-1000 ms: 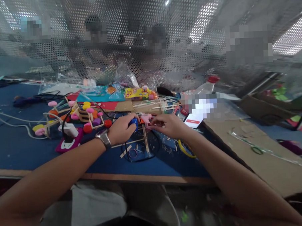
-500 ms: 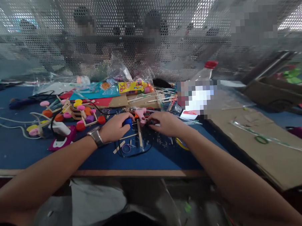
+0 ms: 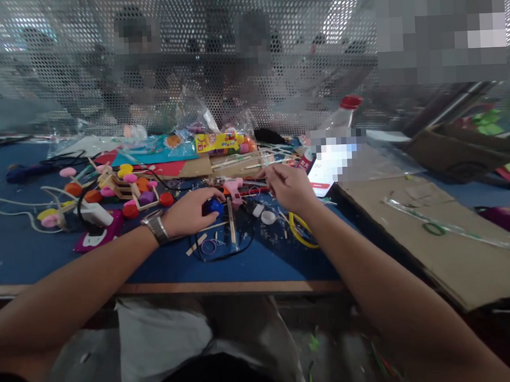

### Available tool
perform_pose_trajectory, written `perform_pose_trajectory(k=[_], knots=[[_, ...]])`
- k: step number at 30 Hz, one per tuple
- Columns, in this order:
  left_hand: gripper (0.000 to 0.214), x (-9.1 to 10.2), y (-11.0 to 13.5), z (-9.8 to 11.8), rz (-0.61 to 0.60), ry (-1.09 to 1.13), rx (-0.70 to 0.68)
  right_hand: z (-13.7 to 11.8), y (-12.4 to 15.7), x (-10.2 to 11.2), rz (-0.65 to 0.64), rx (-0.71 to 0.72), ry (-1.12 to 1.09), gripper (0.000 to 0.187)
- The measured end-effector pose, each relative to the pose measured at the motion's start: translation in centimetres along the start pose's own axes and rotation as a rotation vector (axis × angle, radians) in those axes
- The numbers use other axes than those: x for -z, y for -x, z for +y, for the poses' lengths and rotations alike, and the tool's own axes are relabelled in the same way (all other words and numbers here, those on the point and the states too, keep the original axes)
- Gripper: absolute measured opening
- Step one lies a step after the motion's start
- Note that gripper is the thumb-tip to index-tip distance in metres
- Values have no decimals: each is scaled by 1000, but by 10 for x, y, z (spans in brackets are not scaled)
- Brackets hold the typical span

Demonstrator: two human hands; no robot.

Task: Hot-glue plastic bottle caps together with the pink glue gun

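My left hand (image 3: 189, 211), with a metal watch on its wrist, is curled around a small blue piece (image 3: 215, 206) that rests on the blue table (image 3: 25, 257). Just right of it lies a pink part (image 3: 234, 190) joined to thin wooden sticks (image 3: 232, 227). My right hand (image 3: 289, 186) is raised a little above the table with its fingertips pinched together; whatever they hold is too small to make out. A white cap (image 3: 268, 217) and a yellow ring (image 3: 299, 232) lie below the right hand.
A stick model with coloured round caps (image 3: 124, 191) stands at the left beside a white plug on a purple base (image 3: 95, 225). Packets and cardboard lie behind. A red-capped bottle (image 3: 340, 119) and a cardboard sheet (image 3: 434, 239) are at the right. People sit beyond a perforated screen.
My right hand has lifted off the pink part and drawn back to the right, uncovering the white cap. My left hand has stayed on the blue piece.
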State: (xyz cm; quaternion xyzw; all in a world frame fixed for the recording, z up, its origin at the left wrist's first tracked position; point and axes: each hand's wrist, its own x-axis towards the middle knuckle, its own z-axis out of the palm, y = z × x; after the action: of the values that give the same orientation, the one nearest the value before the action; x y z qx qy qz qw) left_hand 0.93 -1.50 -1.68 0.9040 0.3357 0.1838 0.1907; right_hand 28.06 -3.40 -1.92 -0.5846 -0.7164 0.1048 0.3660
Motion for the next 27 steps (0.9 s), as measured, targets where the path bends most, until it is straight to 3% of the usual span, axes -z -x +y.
perform_pose_trajectory(k=[3,8,11,14,16,19,23,27], knots=[[38,1,1,1,-10,3,-11,5,-3,3,38,8,24,41],[38,2,1,3,-23,-5,-23,17,-10,-11,-194,212,216,25],[37,2,2,2,-25,-12,-39,16,-11,-15,-205,294,241,28],[37,1,2,1,4,-23,-21,1,-3,-9,-155,429,163,30],[37,1,2,-1,23,-25,-6,-16,7,-6,-267,604,106,33],[36,0,2,-2,39,-17,13,-44,23,-9,-467,805,261,30],[34,0,2,-3,40,-22,36,-63,29,-16,-564,851,495,23],[35,1,3,-2,40,-36,51,-58,21,-9,-519,866,333,23]])
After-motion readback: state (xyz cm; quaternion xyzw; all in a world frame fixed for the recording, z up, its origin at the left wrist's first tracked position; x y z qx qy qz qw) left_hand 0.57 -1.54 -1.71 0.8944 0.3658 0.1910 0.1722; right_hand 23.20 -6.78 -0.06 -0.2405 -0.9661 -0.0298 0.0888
